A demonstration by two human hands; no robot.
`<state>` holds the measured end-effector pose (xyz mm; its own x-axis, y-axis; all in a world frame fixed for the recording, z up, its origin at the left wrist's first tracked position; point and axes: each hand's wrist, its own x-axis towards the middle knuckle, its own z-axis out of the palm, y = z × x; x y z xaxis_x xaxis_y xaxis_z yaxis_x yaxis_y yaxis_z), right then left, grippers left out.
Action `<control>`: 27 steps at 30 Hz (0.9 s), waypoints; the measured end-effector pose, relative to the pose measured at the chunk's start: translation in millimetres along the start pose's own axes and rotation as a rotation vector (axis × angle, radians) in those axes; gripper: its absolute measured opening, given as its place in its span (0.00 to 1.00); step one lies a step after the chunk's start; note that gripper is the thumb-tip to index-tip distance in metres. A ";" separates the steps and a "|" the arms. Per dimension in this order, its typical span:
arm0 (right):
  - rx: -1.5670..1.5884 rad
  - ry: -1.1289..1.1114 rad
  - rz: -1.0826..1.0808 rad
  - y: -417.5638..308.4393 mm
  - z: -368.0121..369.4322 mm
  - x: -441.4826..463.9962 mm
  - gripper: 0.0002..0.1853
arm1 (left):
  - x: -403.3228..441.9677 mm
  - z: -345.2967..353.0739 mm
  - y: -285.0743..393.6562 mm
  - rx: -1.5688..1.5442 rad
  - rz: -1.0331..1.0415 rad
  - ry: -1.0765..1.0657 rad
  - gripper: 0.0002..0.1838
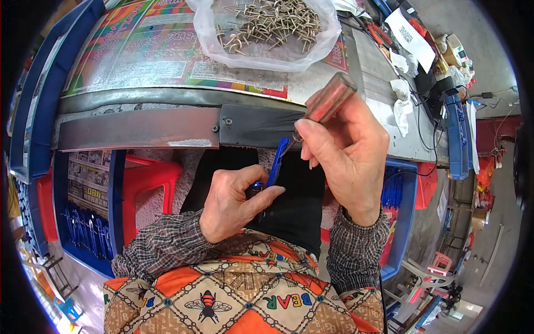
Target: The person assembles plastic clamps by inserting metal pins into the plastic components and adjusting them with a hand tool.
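At the frame's centre, the left hand [236,197] pinches the blue part [278,161] between thumb and fingers. Just right, the right hand [350,150] grips the screwdriver [328,103], its tip at the part. Pins [272,25] lie in a bag [267,62], top centre.

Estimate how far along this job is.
Apparently midway. Perhaps done: the blue pieces in the left-side tray, though they could equally be waiting. In hand: the left hand grips a blue part; the right hand holds a red-handled tool at it. Likely left: this part, perhaps more, given the metal pins in the bag.
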<state>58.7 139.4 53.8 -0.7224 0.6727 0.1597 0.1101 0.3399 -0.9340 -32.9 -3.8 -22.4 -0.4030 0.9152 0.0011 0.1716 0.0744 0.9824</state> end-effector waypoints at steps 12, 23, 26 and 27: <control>-0.023 -0.041 -0.041 2.2 5.2 1.0 0.13 | 2.4 2.2 -1.8 -0.003 0.030 0.021 0.11; -0.467 -0.040 -0.553 2.4 5.0 -26.9 0.18 | 0.5 9.7 -22.0 -0.103 0.103 0.069 0.11; -0.479 -0.076 -0.654 14.8 4.6 -42.1 0.26 | 1.1 3.3 -11.1 -0.031 0.093 0.044 0.11; -0.488 -0.079 -0.668 15.3 5.0 -46.1 0.27 | 1.6 1.9 -10.2 0.006 0.096 0.032 0.11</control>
<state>90.2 110.2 30.5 -0.7847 0.1865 0.5912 -0.0883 0.9103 -0.4044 -33.6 -2.4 -32.8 -0.4127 0.9052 0.1013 0.2157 -0.0109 0.9764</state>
